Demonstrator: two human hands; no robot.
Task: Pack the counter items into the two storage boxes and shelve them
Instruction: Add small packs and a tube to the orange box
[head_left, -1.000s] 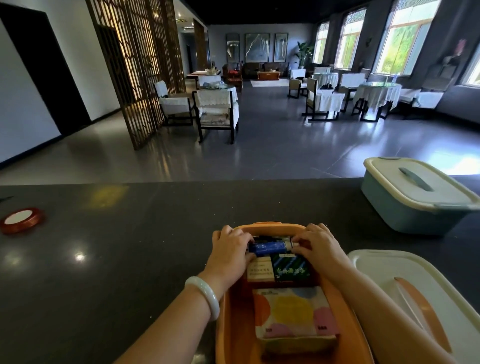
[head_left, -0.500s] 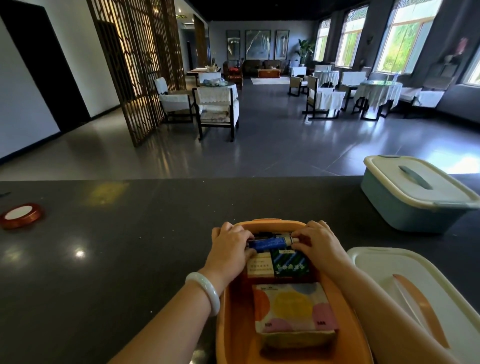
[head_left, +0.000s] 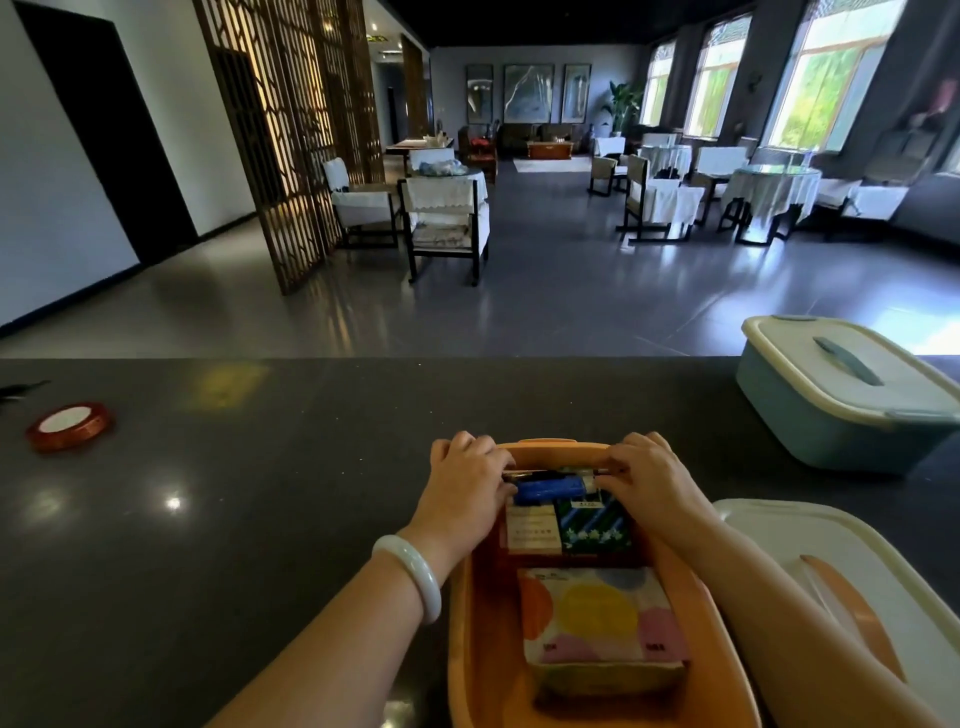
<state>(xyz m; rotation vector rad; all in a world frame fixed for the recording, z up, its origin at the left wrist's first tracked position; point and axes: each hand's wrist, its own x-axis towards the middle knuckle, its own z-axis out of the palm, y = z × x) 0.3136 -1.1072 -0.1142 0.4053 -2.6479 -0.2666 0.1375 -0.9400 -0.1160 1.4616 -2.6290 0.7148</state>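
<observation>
An open orange storage box (head_left: 475, 639) sits on the dark counter (head_left: 234, 519) in front of me. Inside lie a pastel tissue pack (head_left: 597, 623), a beige carton (head_left: 532, 530), a green patterned carton (head_left: 595, 525) and a blue tube (head_left: 548, 488) at the far end. My left hand (head_left: 462, 493) and my right hand (head_left: 649, 483) both reach into the far end and pinch the blue tube at its two ends. The box's cream lid (head_left: 831, 587) with an orange handle lies to the right. A closed teal box (head_left: 841, 395) stands at the far right.
A red ribbon roll (head_left: 70, 425) lies at the counter's far left, with a dark object (head_left: 21, 388) at the left edge beyond it. Past the counter is a lounge with chairs, covered tables and a wooden screen.
Both hands have shifted slightly toward the box's far wall with the blue tube between them. The camera view has dipped a little.
</observation>
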